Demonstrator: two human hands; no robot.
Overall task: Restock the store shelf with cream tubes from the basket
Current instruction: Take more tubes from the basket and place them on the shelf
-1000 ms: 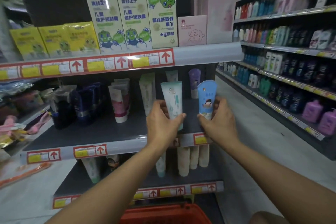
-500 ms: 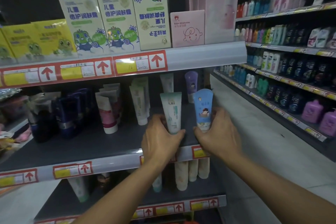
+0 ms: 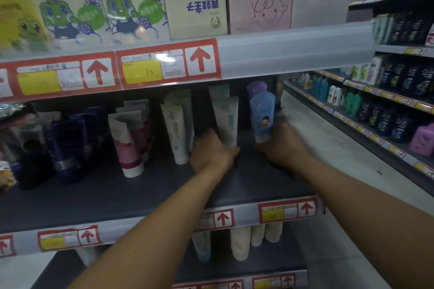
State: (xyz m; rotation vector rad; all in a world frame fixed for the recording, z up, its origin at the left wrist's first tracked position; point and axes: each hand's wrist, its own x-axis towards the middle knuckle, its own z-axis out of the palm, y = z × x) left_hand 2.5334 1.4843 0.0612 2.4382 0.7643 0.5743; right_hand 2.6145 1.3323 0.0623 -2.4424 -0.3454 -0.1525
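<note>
Left hand (image 3: 212,153) gripping pale green tube (image 3: 226,121), right hand (image 3: 285,145) gripping blue tube (image 3: 262,116), both upright on shelf (image 3: 141,192)

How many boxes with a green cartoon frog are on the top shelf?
2: one green-frog box on the left and a second green-frog box right beside it. More may sit behind them or past the frame's left edge.

Top shelf (image 3: 293,49): 3 cream cartons (image 3: 131,2), 1 pink box (image 3: 260,0). 2 hands (image 3: 211,155), each w/ 1 tube: 1 pale green tube (image 3: 226,119), 1 blue tube (image 3: 263,117).
</note>
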